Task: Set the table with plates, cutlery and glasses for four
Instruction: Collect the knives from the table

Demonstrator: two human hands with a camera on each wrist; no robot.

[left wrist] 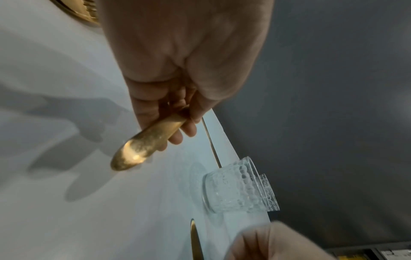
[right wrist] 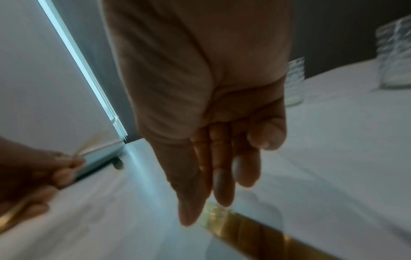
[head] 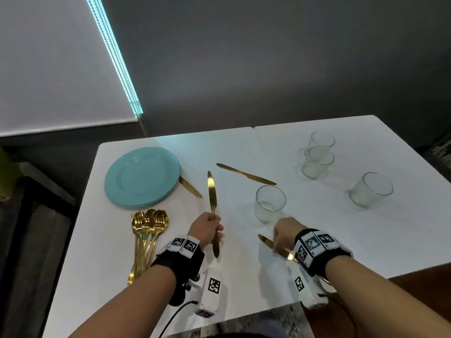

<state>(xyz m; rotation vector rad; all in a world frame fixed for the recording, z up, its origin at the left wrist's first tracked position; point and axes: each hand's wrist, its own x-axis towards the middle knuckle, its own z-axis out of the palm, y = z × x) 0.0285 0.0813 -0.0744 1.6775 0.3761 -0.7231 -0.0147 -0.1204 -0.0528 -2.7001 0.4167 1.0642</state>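
Gathering knives: left hand (head: 207, 229) grips one knife (head: 211, 198); right hand (head: 284, 234), fingers straight, must pinch another knife (head: 267, 242) near the table (head: 317, 215) front edge

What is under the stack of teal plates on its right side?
A gold knife lies on the white table with one end tucked under the edge of the teal plates. That end is covered, so how far it runs beneath the plates cannot be seen.

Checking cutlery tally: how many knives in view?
4. One gripped upright in left hand; one under right hand fingertips; one partly under the plates; one lying mid-table beyond the nearest glass.
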